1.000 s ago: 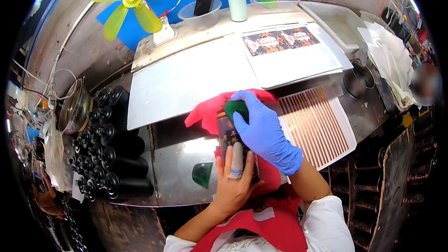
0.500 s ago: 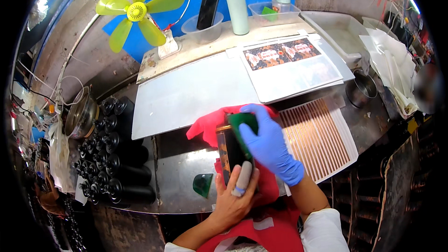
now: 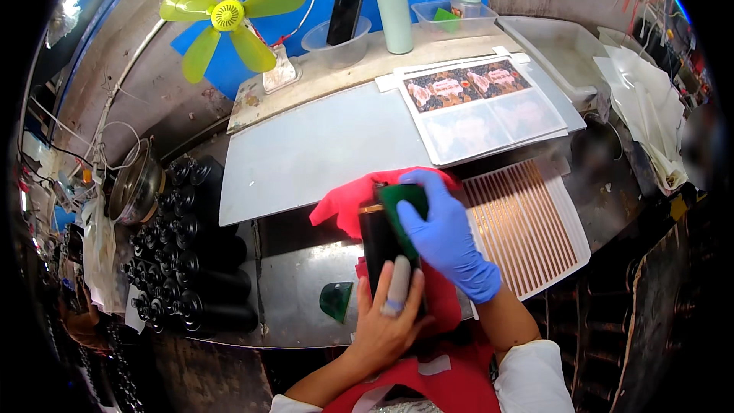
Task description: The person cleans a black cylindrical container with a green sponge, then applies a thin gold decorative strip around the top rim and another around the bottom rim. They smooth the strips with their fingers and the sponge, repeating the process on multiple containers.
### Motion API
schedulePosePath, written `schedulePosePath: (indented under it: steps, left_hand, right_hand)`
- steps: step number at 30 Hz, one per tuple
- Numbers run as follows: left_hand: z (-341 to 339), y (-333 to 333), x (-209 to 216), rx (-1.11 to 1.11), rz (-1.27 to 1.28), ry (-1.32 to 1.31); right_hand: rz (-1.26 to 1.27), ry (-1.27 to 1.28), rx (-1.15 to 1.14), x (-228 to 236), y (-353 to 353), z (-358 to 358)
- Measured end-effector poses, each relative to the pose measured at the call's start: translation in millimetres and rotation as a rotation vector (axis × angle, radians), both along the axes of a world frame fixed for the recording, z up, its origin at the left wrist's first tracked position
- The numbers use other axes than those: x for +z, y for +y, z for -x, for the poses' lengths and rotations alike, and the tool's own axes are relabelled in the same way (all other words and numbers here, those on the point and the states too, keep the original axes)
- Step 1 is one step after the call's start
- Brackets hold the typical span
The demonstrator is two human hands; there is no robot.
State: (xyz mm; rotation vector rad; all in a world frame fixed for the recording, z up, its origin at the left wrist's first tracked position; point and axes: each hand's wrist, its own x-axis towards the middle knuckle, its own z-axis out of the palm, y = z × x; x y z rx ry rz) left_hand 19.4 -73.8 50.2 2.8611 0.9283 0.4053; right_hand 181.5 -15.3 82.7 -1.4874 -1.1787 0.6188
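Note:
My left hand (image 3: 388, 325), bare but for a grey sleeve on one finger, is wrapped round the lower part of a black cylindrical canister (image 3: 373, 233) with a gold band near its far end. My right hand (image 3: 453, 233), in a blue glove, grips a dark green flat scraper (image 3: 394, 200) between thumb and fingers. The scraper lies along the canister's right side. Beneath them a red cloth (image 3: 340, 205) is bunched on the metal table. A second green scraper piece (image 3: 335, 300) rests on the table left of my left hand.
Several black knobbed canisters (image 3: 210, 284) lie stacked at the left beside a metal bowl (image 3: 138, 183). To the right is a sheet of copper-coloured strips (image 3: 527, 222). Printed sheets (image 3: 489, 126) lie on the pale board (image 3: 306, 160). Behind stand a yellow-green fan (image 3: 227, 15) and flask (image 3: 393, 15).
The canister has turned in my left hand: the patterned strip on its left side has gone from sight and plain black shows there. The scraper stays against it in my right hand.

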Motion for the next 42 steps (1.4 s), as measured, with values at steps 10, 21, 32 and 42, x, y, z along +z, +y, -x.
schedulePosePath:
  steps: [10,21,32,42]
  left_hand:
    - [43.5,3.3,-37.8,0.092,0.514,-0.398]
    - [43.4,7.1,-56.9,0.087,0.717,-0.450]
    - [6.7,63.4,-2.8,0.058,0.421,-0.663]
    - [-49.3,110.7,40.3,-0.138,-0.058,-0.053]
  right_hand:
    - [-0.012,0.434,-0.051,-63.1,-8.6,-31.1]
    - [0.046,0.479,-0.042,-80.6,-9.5,-30.6]
    - [0.178,0.555,-0.043,-82.3,-32.3,-45.9]
    - [0.137,0.570,-0.037,-51.4,-74.4,-65.2]
